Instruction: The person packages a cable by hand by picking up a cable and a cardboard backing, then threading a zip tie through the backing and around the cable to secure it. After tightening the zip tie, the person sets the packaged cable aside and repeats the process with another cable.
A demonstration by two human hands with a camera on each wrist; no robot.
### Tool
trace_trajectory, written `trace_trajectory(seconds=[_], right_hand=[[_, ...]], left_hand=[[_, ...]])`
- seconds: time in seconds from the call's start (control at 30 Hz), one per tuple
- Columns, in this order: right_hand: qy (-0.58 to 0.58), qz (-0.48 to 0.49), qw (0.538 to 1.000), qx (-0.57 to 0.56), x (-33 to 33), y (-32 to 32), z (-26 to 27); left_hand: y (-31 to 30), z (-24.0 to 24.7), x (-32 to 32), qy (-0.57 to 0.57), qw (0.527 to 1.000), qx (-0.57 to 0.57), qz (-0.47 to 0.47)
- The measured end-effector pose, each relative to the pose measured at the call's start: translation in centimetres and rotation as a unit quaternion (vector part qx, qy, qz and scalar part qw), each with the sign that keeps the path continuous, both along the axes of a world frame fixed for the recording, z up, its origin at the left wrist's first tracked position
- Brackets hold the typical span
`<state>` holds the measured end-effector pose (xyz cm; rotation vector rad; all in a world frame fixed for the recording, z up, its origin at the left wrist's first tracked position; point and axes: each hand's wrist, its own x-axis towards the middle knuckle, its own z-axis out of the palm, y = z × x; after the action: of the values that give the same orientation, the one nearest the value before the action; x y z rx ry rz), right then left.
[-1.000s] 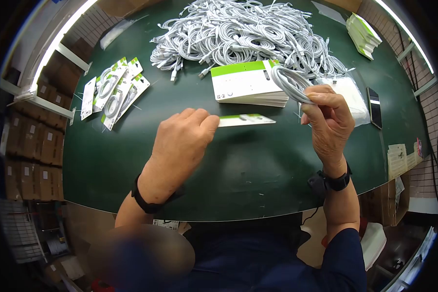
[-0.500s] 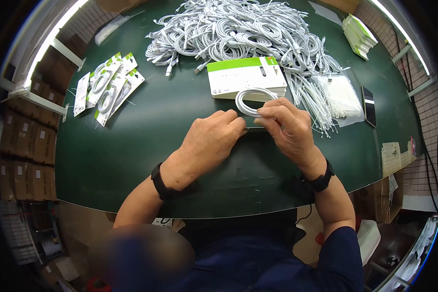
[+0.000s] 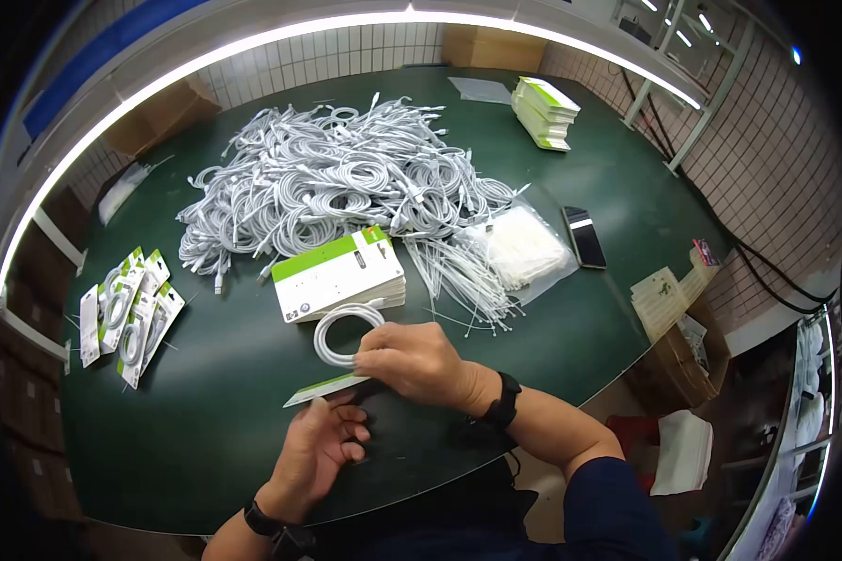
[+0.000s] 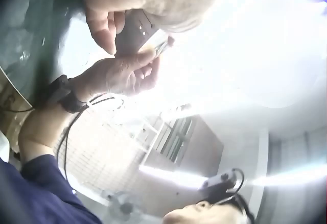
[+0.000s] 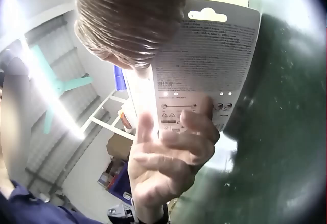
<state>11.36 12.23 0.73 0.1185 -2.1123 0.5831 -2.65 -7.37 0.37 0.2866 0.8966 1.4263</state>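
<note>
In the head view my right hand (image 3: 421, 363) pinches a coiled white cable (image 3: 320, 338) just above a thin green-and-white packaging card (image 3: 323, 390). My left hand (image 3: 323, 453) grips that card from below, its thumb by the lower edge. The right wrist view shows the printed back of the card (image 5: 204, 55), with a hanging slot and small holes. There the left hand's fingers (image 5: 199, 124) lie against the print, while the right hand (image 5: 133, 19) covers the upper left. Glare washes out much of the left wrist view, where both hands meet around the card (image 4: 134, 32).
Behind the hands lie a stack of cards (image 3: 337, 276), a large heap of coiled cables (image 3: 337, 178), loose cable ties (image 3: 463, 285) and a bag of ties (image 3: 524, 248). Carded cables (image 3: 131, 313) lie left. A phone (image 3: 585, 237) and another card stack (image 3: 544, 112) are right.
The right hand has brought the coil leftward to the card. The left hand has turned from knuckles-up to fingers-up beneath the card. The head view has shifted, showing more of the table's back.
</note>
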Motion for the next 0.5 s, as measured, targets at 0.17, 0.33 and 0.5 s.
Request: trace_trajectory(seconds=[0.17,0.33,0.5], right_hand=[[-0.012,0.023,0.998,0.055,0.5,-0.6,0.2],[-0.057,0.053,0.997,-0.01,0.8,-0.4,1.5],[-0.096,0.091,0.975,-0.178,0.9,0.4,4.3]], left_hand=[[0.9,-0.3,-0.5,-0.083,0.994,-0.054,0.052],[0.4,-0.2,-0.2,-0.054,0.996,-0.054,0.054],[1.1,1.2,-0.2,0.08,0.994,0.053,0.051]])
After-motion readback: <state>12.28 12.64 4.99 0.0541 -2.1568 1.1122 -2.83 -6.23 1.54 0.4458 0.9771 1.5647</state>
